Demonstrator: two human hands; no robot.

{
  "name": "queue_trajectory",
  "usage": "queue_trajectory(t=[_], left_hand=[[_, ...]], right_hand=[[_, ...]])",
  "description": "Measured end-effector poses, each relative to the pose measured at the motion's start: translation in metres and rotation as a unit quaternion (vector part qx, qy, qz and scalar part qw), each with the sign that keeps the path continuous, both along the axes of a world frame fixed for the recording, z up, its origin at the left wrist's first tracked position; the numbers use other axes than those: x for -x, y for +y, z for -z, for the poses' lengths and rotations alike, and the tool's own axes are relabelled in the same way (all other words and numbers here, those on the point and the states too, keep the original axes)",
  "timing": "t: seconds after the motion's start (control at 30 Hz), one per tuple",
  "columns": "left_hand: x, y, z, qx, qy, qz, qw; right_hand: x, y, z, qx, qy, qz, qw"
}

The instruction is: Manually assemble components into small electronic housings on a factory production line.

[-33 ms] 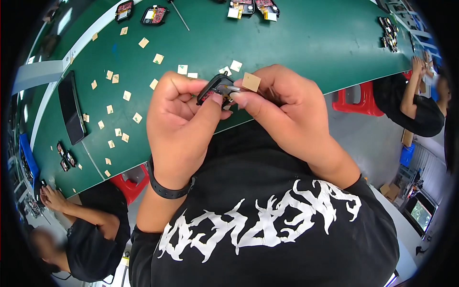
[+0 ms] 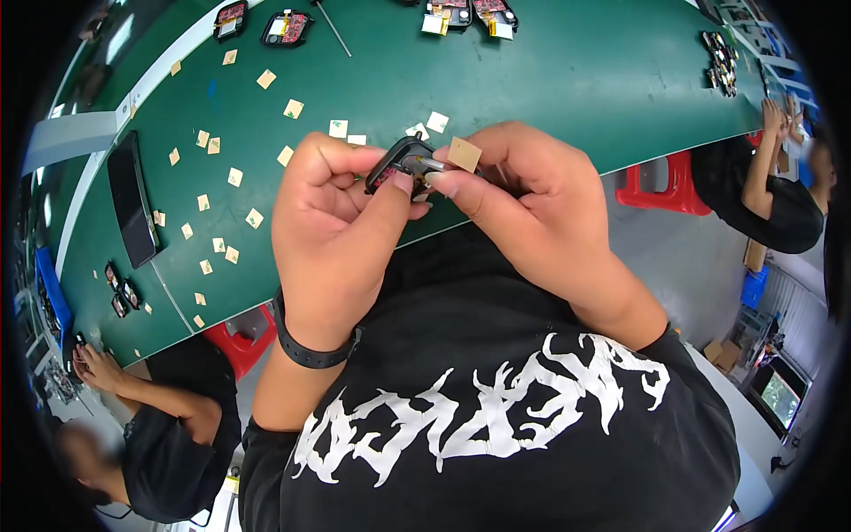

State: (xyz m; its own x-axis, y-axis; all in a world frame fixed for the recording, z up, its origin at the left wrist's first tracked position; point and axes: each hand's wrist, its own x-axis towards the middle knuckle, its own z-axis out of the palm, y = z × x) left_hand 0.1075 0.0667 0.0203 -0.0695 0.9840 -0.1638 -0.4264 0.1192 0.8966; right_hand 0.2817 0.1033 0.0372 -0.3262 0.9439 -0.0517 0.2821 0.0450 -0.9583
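My left hand (image 2: 332,213) is closed on a small black device housing (image 2: 385,168), its thumb over the near edge. Some red circuit board shows inside, partly covered by the thumb. From the right, my right hand (image 2: 532,191) pinches a small silver piece (image 2: 430,164) between thumb and index finger, at the housing's open side. What kind of part it is, I cannot make out. A tan square pad (image 2: 464,154) sticks up by the right fingertips; whether it is held or stuck to something is hidden. Several pale square pads (image 2: 339,129) lie just beyond my hands.
More square pads are scattered over the green table (image 2: 576,80). A dark flat panel (image 2: 133,199) lies at left. Open housings (image 2: 285,28) and a thin rod-like tool (image 2: 333,28) are at the far side. Co-workers sit left and right, by red stools (image 2: 665,184).
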Motion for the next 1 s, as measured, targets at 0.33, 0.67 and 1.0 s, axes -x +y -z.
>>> queue_trajectory(t=[0.33, 0.67, 1.0], left_hand=[[-0.002, -0.006, 0.006, -0.032, -0.008, 0.034, 0.999], [0.010, -0.013, 0.001, -0.049, -0.058, 0.074, 0.994], [0.007, -0.021, -0.014, -0.053, -0.073, 0.036, 0.995]], right_hand=[[0.001, 0.002, 0.007, -0.033, 0.020, -0.012, 0.999], [0.003, 0.011, 0.000, 0.218, 0.230, -0.038, 0.948], [0.009, 0.003, -0.013, 0.209, 0.242, -0.046, 0.946]])
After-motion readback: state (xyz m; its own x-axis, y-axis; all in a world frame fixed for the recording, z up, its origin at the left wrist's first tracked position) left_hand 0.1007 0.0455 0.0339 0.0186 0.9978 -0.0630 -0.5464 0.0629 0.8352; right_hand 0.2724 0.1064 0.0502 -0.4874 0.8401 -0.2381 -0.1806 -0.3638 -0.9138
